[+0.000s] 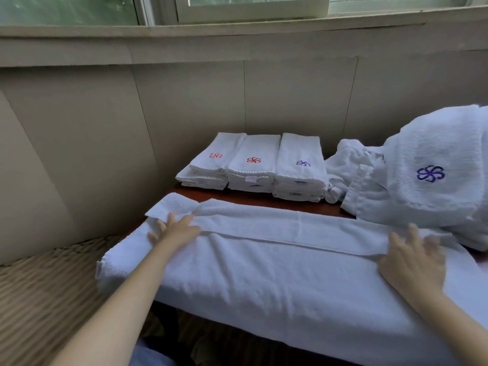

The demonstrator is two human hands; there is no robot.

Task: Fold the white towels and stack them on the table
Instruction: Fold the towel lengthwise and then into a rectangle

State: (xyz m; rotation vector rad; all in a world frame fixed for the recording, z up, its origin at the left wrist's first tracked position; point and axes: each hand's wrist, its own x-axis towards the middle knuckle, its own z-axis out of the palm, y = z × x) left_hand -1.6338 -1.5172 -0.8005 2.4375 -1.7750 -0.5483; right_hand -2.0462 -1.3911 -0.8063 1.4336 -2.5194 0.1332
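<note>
A large white towel lies spread across the near part of the brown table, with its far edge folded toward me into a long band. My left hand rests flat on the towel's left end, fingers spread. My right hand lies flat on the right end of the folded band, fingers straight and a little blurred. At the back stand three stacks of folded white towels: two with red emblems and one with a blue emblem.
A heap of unfolded white towels, the top one bearing a blue emblem, fills the right side of the table. Beige wall panels and a window sill stand behind. A woven wicker surface lies to the left, below table height.
</note>
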